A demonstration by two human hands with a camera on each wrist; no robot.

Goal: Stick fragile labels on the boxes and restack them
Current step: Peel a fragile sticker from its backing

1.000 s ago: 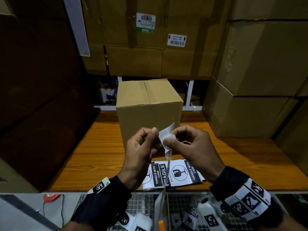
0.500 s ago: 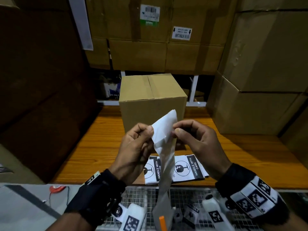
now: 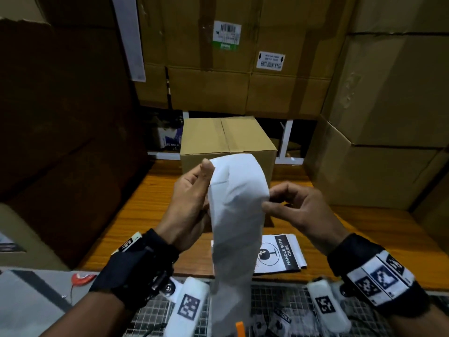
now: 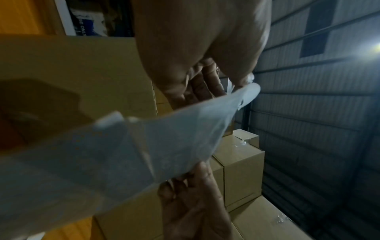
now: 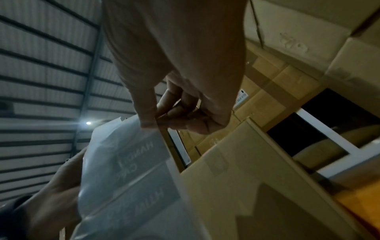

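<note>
We hold one fragile label (image 3: 237, 200) up in the air, in front of the small box (image 3: 227, 142), with its white back turned to us. In the right wrist view the print shows faintly through the paper, and it seems that the backing is partly peeled away, though the blur does not let us be sure. Our left hand (image 3: 188, 203) pinches the left edge of the label, thumb on top, fingers curled behind. Our right hand (image 3: 295, 210) pinches the right edge between thumb and forefinger. The lower part hangs down toward the wire basket (image 3: 279, 302) below.

So the task is only at its start, in our judgement. The small box stands on the wooden tabletop (image 3: 136, 215), and on the sides we can see there is no fragile label yet. More labels (image 3: 284, 254) lie on the tabletop near its front edge. What is left: to finish peeling, to press the label on the box, to do the other boxes, and to restack. Large cartons (image 3: 384, 117) stand behind and on the right.
</note>
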